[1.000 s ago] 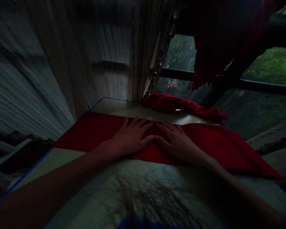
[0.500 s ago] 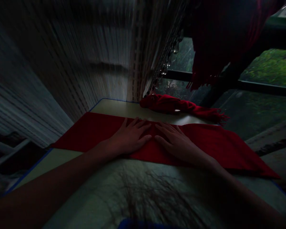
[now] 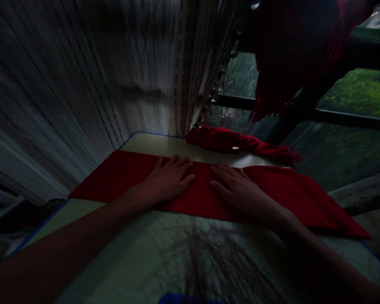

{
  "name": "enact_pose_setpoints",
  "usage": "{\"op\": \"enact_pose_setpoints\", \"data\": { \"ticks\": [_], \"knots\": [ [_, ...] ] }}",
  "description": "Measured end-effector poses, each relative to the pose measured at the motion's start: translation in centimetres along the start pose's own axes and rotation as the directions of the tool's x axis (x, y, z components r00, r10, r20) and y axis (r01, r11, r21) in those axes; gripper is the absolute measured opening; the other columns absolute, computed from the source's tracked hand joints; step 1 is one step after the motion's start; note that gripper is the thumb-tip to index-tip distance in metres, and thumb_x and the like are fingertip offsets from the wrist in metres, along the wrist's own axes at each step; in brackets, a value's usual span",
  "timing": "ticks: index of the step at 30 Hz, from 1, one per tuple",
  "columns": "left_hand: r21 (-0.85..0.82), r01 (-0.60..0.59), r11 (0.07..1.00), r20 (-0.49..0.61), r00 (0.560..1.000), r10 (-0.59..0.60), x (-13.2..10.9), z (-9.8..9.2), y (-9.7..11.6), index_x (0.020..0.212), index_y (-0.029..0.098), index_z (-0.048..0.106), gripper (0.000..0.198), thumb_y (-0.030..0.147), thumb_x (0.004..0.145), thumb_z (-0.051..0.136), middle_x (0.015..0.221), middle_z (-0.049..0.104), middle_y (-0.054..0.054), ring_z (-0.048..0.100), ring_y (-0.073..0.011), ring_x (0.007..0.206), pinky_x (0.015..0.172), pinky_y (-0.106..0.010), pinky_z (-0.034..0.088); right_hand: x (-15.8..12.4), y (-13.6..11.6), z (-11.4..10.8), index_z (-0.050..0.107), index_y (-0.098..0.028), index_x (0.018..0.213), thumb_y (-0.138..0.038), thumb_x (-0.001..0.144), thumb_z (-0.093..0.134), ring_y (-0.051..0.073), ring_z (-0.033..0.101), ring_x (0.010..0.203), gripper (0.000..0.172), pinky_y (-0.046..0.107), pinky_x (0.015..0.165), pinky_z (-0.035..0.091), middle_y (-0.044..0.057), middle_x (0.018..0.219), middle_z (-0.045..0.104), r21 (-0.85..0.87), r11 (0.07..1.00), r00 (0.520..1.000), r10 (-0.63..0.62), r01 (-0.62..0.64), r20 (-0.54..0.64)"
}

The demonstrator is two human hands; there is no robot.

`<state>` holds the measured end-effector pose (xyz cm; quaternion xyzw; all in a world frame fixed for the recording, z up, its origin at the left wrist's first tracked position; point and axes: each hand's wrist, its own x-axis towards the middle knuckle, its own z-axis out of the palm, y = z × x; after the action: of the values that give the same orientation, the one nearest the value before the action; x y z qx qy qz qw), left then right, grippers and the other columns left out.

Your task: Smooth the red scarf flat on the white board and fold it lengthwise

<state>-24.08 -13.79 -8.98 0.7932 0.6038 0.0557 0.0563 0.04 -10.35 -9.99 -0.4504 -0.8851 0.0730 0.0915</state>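
Note:
A long band of folded red cloth (image 3: 202,198) lies flat across the table. My left hand (image 3: 167,179) rests on it left of the middle, palm down with fingers spread toward the far edge. On the other side of the middle, my right hand (image 3: 236,185) lies flat on the same cloth, fingers stretched out and pointing away and to the left. A strip of bare red cloth shows between the two thumbs. The cloth looks smooth at the left and slightly raised and rippled at the right.
A bunched red fringed scarf (image 3: 240,141) lies along the far side of the pale, blue-edged table (image 3: 152,143). Dark red fringed fabric (image 3: 272,93) hangs before the window (image 3: 354,97). A string curtain (image 3: 152,63) drops behind the table. Strands of hair (image 3: 215,257) cross the near view.
My hands have slid apart over the cloth, the left one moving left and the right one slightly right. The gap between the thumbs is wider.

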Motion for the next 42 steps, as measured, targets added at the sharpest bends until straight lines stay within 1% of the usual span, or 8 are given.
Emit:
{"op": "enact_pose_setpoints", "data": {
  "ticks": [2,7,14,19,25,30,36,42],
  "knots": [
    [0.005,0.017,1.000,-0.023,1.000,-0.017,0.0,0.0,0.0,0.165,0.029,0.032,0.064,0.058,0.108,0.028,0.174,0.024,-0.004,0.017,-0.0346,0.161,0.126,-0.068,0.015,0.0,-0.2,-0.1,0.043,-0.018,0.160,-0.058,0.106,0.034,0.032,0.026,0.160,0.068,0.062,0.129,0.021,0.014,0.170,0.037,0.004,1.000,1.000,0.016,-0.016,-0.018],
    [-0.017,-0.088,0.996,0.009,0.996,0.089,-0.2,0.1,1.0,0.166,0.033,0.028,0.065,0.061,0.108,0.024,0.174,0.022,-0.001,0.014,-0.0325,0.162,0.128,-0.066,0.010,0.2,-1.0,0.2,0.040,-0.020,0.162,-0.059,0.106,0.033,0.029,0.021,0.161,0.068,0.058,0.130,0.018,0.012,0.172,0.031,0.027,0.999,0.999,-0.042,0.042,-0.022],
    [0.007,0.066,0.998,-0.017,0.998,-0.066,0.0,-0.2,-0.4,0.164,0.027,0.033,0.064,0.057,0.108,0.030,0.174,0.024,-0.004,0.017,-0.0367,0.161,0.125,-0.069,0.016,0.2,0.2,0.3,0.043,-0.020,0.160,-0.058,0.106,0.031,0.032,0.026,0.159,0.066,0.064,0.128,0.021,0.013,0.169,0.038,-0.003,0.999,0.999,0.038,-0.038,-0.038],
    [-0.010,-0.062,0.998,0.021,0.998,0.062,-0.1,-0.3,0.7,0.166,0.029,0.027,0.067,0.061,0.108,0.027,0.175,0.020,-0.002,0.014,-0.0331,0.162,0.127,-0.066,0.012,0.3,-0.2,0.6,0.041,-0.023,0.161,-0.059,0.106,0.030,0.029,0.024,0.160,0.066,0.061,0.129,0.022,0.011,0.170,0.037,0.012,0.999,0.998,-0.036,0.037,-0.049],
    [0.003,0.013,1.000,-0.002,1.000,-0.013,-0.1,-0.4,0.3,0.165,0.027,0.032,0.066,0.061,0.108,0.029,0.174,0.023,-0.005,0.017,-0.0358,0.161,0.126,-0.067,0.014,0.3,0.1,0.5,0.043,-0.020,0.160,-0.060,0.105,0.033,0.033,0.027,0.159,0.068,0.063,0.128,0.021,0.014,0.170,0.036,0.002,0.999,0.998,0.039,-0.039,-0.041],
    [-0.014,-0.082,0.997,0.010,0.997,0.082,-0.2,-0.2,0.7,0.166,0.032,0.028,0.066,0.062,0.108,0.028,0.174,0.021,-0.001,0.015,-0.0328,0.162,0.128,-0.065,0.012,0.2,-0.4,0.4,0.041,-0.020,0.161,-0.058,0.106,0.034,0.030,0.024,0.160,0.067,0.059,0.129,0.021,0.013,0.171,0.035,0.013,1.000,0.999,-0.019,0.020,-0.035],
    [0.005,0.053,0.999,-0.023,0.998,-0.052,0.0,-0.1,-0.2,0.164,0.027,0.033,0.065,0.060,0.108,0.029,0.174,0.025,-0.005,0.018,-0.0368,0.160,0.125,-0.069,0.016,0.1,0.1,0.4,0.046,-0.021,0.158,-0.058,0.105,0.034,0.033,0.030,0.158,0.066,0.064,0.127,0.024,0.014,0.168,0.041,0.009,0.999,0.997,0.033,-0.032,-0.066],
    [-0.025,-0.097,0.995,0.012,0.995,0.097,-0.1,0.1,0.5,0.166,0.033,0.028,0.067,0.065,0.107,0.026,0.175,0.021,0.000,0.014,-0.0324,0.162,0.128,-0.064,0.011,0.2,-0.4,0.6,0.043,-0.022,0.160,-0.057,0.106,0.034,0.029,0.028,0.159,0.065,0.060,0.129,0.023,0.011,0.170,0.037,0.005,0.999,0.997,-0.049,0.049,-0.057]
  ]
}}
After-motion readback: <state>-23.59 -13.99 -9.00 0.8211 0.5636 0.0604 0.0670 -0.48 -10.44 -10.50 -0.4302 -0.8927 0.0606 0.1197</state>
